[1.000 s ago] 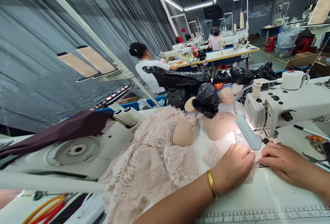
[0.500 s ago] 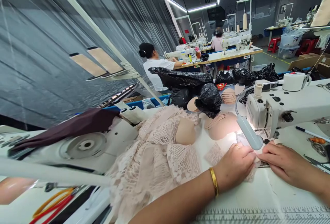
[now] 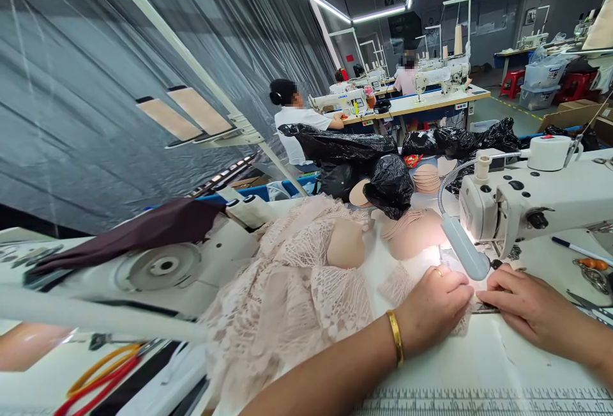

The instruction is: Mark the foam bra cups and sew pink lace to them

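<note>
Beneath the lamp head of a white sewing machine, my left hand is closed, its fingers pinched on a pale pink lace piece. The lace sticks out on both sides of that hand. Close to its fingertips, my right hand is closed too, fingers bent together by the needle area; what they grip is hidden. The lamp blocks the needle from sight. A heap of pale lace fabric lies to the left, with a beige moulded cup on it.
Stacked pink cups lie behind my left hand. Scissors and a pen are at the right. A ruler strip runs along the front edge. Black plastic bags stand behind; co-workers sit farther back.
The view has shifted slightly. Both hands stay almost in place at the machine, with the right fingertips moved a little and the lace under the left hand slightly shifted.
</note>
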{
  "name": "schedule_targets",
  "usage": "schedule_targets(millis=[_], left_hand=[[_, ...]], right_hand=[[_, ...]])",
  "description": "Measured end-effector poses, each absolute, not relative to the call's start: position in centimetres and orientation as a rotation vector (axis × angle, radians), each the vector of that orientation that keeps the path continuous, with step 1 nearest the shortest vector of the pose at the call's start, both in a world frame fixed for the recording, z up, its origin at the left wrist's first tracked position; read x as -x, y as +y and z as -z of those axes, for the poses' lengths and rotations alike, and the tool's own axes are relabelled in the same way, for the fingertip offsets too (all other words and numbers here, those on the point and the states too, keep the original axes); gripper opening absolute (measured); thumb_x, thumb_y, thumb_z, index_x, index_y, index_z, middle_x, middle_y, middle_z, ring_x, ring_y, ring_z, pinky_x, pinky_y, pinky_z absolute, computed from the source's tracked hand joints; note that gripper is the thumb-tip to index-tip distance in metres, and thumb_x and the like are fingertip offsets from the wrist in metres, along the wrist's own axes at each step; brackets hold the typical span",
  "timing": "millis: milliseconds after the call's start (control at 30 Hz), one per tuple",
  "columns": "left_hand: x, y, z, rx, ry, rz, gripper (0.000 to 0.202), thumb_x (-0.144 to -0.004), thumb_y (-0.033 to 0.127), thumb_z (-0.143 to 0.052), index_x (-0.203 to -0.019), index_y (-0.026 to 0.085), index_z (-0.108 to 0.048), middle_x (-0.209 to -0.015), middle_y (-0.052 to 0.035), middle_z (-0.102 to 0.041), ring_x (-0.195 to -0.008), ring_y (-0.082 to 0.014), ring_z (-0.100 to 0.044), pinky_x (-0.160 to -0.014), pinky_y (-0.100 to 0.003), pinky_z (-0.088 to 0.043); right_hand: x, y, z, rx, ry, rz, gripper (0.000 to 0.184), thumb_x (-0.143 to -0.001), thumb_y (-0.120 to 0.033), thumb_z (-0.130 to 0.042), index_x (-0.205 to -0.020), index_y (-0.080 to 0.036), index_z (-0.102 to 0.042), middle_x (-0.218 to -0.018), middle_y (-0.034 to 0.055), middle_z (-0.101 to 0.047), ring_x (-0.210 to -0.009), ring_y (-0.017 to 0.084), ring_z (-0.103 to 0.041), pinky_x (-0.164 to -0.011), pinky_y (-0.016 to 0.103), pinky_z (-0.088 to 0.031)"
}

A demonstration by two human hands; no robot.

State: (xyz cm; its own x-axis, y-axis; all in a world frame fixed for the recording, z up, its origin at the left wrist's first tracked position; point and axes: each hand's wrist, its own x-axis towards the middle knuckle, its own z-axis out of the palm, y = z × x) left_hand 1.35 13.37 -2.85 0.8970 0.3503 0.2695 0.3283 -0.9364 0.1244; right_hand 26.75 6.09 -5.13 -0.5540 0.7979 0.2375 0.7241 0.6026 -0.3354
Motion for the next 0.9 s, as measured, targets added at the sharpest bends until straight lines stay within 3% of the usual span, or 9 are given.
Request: schedule_targets(millis=[467,700,900], left_hand=[[-1.7,13.4,2.5,-2.971,0.496,-0.487,0.024,-0.108,0.021,-0.047,-0.093,0.018,-0.065,-0.1,-0.0077,-0.071,-0.087,-0.0216,-0.061,-0.076,-0.036,-0.046],[-1.6,14.2,3.0,-2.946,0.449,-0.466,0.017,-0.106,0.022,-0.051,-0.106,0.017,-0.068,-0.107,-0.0097,-0.073,-0.096,-0.0235,-0.066,-0.087,-0.038,-0.052],[-1.7,15.8,3.3,-2.969,0.395,-0.455,0.019,-0.105,0.024,-0.054,-0.112,0.016,-0.07,-0.107,-0.0101,-0.075,-0.102,-0.0246,-0.069,-0.097,-0.04,-0.052]], right_hand=[[-27.2,6.2,5.0,1.2,-2.454,-0.327,0.038,-0.103,-0.007,-0.043,-0.128,-0.026,-0.066,-0.108,0.0081,-0.066,-0.094,0.025,-0.061,-0.077,0.039,-0.052],[-26.9,6.4,5.9,1.275,-2.415,-0.34,0.04,-0.109,-0.014,-0.041,-0.141,-0.03,-0.059,-0.108,0.0072,-0.065,-0.093,0.026,-0.062,-0.079,0.042,-0.053],[-26.4,7.2,6.3,1.3,-2.364,-0.277,0.029,-0.112,-0.02,-0.038,-0.125,-0.027,-0.063,-0.102,0.0063,-0.062,-0.089,0.025,-0.061,-0.073,0.04,-0.051]])
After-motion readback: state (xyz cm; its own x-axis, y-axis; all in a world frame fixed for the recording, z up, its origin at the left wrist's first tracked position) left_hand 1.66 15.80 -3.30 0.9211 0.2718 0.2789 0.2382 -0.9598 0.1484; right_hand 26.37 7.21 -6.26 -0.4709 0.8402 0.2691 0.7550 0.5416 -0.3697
